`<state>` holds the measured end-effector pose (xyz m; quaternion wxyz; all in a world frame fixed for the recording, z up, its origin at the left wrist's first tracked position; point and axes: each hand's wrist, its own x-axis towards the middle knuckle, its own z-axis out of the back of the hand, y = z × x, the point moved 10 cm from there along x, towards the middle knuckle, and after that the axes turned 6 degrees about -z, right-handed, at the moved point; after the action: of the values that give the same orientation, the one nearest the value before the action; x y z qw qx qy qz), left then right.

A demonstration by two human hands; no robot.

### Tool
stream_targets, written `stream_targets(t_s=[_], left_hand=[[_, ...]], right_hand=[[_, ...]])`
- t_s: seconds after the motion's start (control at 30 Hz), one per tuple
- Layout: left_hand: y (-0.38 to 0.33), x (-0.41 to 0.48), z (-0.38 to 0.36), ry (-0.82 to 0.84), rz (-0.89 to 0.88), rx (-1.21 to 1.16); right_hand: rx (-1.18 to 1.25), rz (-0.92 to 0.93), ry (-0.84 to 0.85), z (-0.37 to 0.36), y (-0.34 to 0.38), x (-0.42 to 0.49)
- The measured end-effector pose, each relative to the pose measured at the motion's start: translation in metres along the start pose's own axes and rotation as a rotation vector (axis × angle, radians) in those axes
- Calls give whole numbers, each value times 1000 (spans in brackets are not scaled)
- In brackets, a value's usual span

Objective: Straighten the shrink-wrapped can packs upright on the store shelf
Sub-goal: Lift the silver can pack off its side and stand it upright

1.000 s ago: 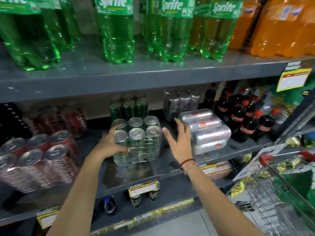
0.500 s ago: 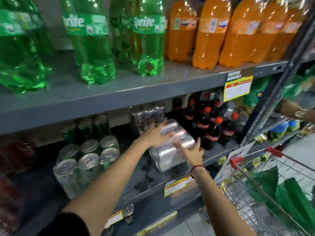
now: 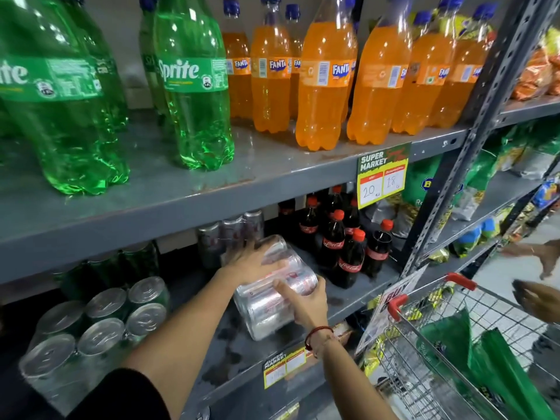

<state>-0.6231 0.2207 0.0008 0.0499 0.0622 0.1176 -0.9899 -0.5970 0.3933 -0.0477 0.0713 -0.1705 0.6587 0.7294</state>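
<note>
A shrink-wrapped pack of silver cans (image 3: 268, 307) lies on its side on the grey middle shelf (image 3: 233, 356). My left hand (image 3: 253, 263) presses on its top far edge. My right hand (image 3: 306, 303) grips its near right side, with a red thread band on the wrist. Both hands hold this pack. To the left, a shrink-wrapped pack of green cans (image 3: 100, 325) stands upright with its lids showing. Another silver can pack (image 3: 230, 234) stands upright behind the held one.
Small cola bottles (image 3: 339, 244) stand just right of the held pack. Large green and orange soda bottles fill the shelf above. A wire shopping cart (image 3: 454, 344) with green bags sits at the lower right. Another person's hands (image 3: 539, 283) reach in at the far right.
My hands left the green can pack and moved right onto the lying silver pack, now gripping it from both sides. The view has swung right and closer.
</note>
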Motion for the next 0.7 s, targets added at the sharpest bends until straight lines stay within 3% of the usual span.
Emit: stream_targets(t_s=[0.23, 0.37, 0.53, 0.7], left_hand=[[3, -17, 7, -141, 37, 4], [10, -34, 14, -293, 45, -70], [28, -69, 33, -644, 31, -433], [45, -102, 26, -854, 6, -606]], right_hand=[[-59, 92, 61, 3, 15, -4], [-226, 233, 72, 1, 36, -15], [-494, 484, 57, -21, 78, -34], [-706, 704, -14, -51, 84, -74]])
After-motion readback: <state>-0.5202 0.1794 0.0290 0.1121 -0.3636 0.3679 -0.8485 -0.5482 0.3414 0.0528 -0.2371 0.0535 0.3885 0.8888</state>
